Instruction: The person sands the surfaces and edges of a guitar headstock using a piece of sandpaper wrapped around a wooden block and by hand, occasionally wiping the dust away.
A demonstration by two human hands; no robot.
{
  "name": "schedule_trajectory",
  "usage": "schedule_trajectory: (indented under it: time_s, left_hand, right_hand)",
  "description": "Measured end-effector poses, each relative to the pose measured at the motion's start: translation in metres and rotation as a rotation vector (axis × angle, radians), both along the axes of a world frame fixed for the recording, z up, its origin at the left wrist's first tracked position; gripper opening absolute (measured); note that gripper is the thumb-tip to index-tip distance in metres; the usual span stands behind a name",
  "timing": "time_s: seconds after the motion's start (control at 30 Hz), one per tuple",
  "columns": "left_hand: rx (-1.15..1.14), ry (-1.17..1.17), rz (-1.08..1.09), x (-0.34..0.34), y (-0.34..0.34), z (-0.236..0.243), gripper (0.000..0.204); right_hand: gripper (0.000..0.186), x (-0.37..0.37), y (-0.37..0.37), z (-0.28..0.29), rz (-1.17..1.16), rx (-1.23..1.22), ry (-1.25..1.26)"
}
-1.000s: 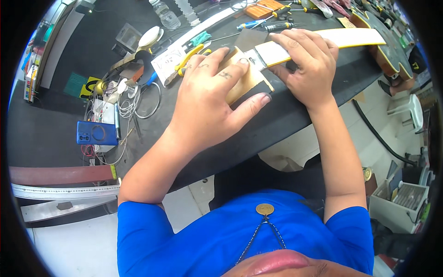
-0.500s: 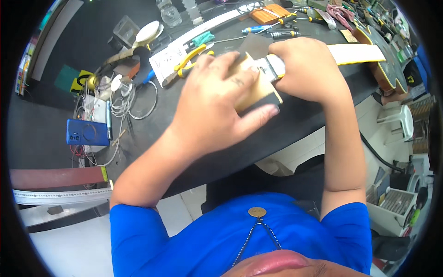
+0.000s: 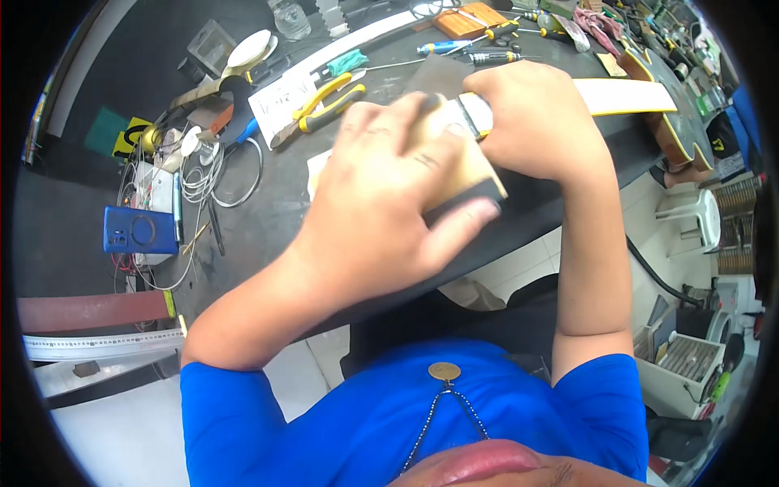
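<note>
My left hand (image 3: 381,191) lies over a pale wooden block with a dark strip along its near side, which looks like a sanding block (image 3: 458,174). Its fingers are bent across the top and its thumb runs along the near edge; motion blurs them. My right hand (image 3: 527,118) is closed round a long guitar neck (image 3: 621,96), white on top with a yellow edge. The neck runs right to a guitar body (image 3: 677,134). Between the two hands a white, dark-banded piece of it shows. Beyond the block lies a dark grey sheet (image 3: 441,75).
Yellow-handled pliers (image 3: 329,101) lie on a white paper (image 3: 280,109) beyond my left hand. Screwdrivers (image 3: 495,57) and an orange-brown wooden block (image 3: 471,18) are further back. At the left are coiled cable (image 3: 203,174) and a blue phone (image 3: 139,230). A white stool (image 3: 702,219) stands right.
My left hand and the block have shifted slightly nearer to me and right along the neck. A white edge now shows left of that hand. My right hand keeps its grip.
</note>
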State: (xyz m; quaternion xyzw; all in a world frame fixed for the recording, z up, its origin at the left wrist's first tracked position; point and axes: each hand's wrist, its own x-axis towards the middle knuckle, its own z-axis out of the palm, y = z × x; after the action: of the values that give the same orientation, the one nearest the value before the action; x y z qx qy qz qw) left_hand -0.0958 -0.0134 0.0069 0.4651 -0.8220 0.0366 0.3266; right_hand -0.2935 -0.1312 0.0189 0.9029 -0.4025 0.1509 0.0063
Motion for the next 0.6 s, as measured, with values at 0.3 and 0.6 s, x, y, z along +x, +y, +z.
schedule_trajectory:
  time_s: [0.3,0.6]
  left_hand:
    - [0.006,-0.039,0.060,0.003,0.003,0.000,0.058]
    - [0.036,-0.017,0.071,0.007,0.001,0.000,0.057]
  right_hand:
    - [0.021,0.000,0.000,-0.001,0.020,-0.003,0.023]
    - [0.022,0.001,0.002,0.003,-0.020,0.016,0.023]
